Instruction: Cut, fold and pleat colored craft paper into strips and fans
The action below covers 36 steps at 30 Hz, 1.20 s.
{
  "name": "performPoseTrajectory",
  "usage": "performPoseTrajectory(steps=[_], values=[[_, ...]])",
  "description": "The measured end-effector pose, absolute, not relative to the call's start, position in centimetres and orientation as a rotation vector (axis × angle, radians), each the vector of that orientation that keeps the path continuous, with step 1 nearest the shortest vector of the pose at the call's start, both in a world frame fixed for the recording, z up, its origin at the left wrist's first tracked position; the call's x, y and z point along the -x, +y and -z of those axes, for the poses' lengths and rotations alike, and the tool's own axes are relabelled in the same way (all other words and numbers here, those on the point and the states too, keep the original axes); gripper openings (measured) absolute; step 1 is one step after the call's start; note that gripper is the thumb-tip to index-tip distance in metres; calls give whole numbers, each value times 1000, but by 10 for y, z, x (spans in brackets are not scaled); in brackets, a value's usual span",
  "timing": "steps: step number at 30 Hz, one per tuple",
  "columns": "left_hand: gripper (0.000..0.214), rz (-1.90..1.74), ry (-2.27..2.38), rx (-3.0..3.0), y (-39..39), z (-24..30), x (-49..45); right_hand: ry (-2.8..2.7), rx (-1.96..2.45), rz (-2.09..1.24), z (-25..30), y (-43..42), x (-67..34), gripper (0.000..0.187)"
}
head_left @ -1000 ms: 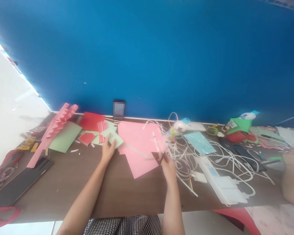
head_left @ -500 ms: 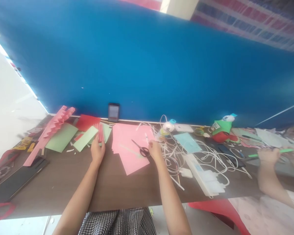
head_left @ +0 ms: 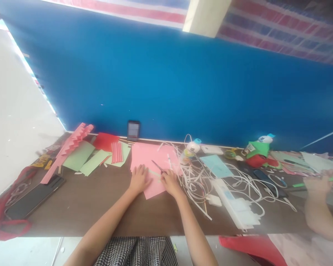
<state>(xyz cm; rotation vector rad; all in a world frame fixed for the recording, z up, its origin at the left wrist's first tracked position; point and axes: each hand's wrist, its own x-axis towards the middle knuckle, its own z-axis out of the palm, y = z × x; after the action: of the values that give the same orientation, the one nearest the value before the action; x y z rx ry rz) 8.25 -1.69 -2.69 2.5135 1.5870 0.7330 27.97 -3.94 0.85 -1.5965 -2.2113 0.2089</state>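
My left hand lies over the near part of the pink paper, fingers stretched out and apart. A thin pale green strip crosses that paper between my hands. My right hand covers the handles of the scissors, fingers curled round them. The blades point away and to the left, resting over the paper. To the left, a pleated pink paper piece lies on green paper, apart from both hands.
Tangled white cables and a power strip lie to the right, with a glue bottle behind. A phone and a long pleated pink paper are at left. Another person's hand holds a green strip at far right.
My left hand has set the pleated pink piece down on the green paper and moved right onto the pink sheet. My right hand has moved down onto the scissors' handles.
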Motion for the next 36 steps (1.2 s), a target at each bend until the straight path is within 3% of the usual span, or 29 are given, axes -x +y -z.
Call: performPoseTrajectory(steps=[5, 9, 12, 17, 21, 26, 36], values=[[56, -596, 1467, -2483, -12, 28, -67, -1956, 1521, -363, -10, -36, -284, 9], [53, -694, 1302, -2423, -9, 20, -46, -1521, 1435, -816, -20, -29, -275, 21], [45, -919, 1302, -2148, -15, 13, -47, -1309, 1409, -1100, -23, -24, -258, 28], [38, -1026, 1191, -1557, -24, 3, -63, -1431, 1326, -1266, -12, -28, -227, 27], [26, -1042, 1195, -1504, -26, 4, -61, -1645, 1335, -1253, -2, -33, -225, 22], [28, -1127, 1286, -1423, -24, 10, -43, -1702, 1440, -1081, 0, -31, -244, 12], [30, -1267, 1259, -1263, -32, 11, -35, -1680, 1440, -905, -2, -33, -243, 10]])
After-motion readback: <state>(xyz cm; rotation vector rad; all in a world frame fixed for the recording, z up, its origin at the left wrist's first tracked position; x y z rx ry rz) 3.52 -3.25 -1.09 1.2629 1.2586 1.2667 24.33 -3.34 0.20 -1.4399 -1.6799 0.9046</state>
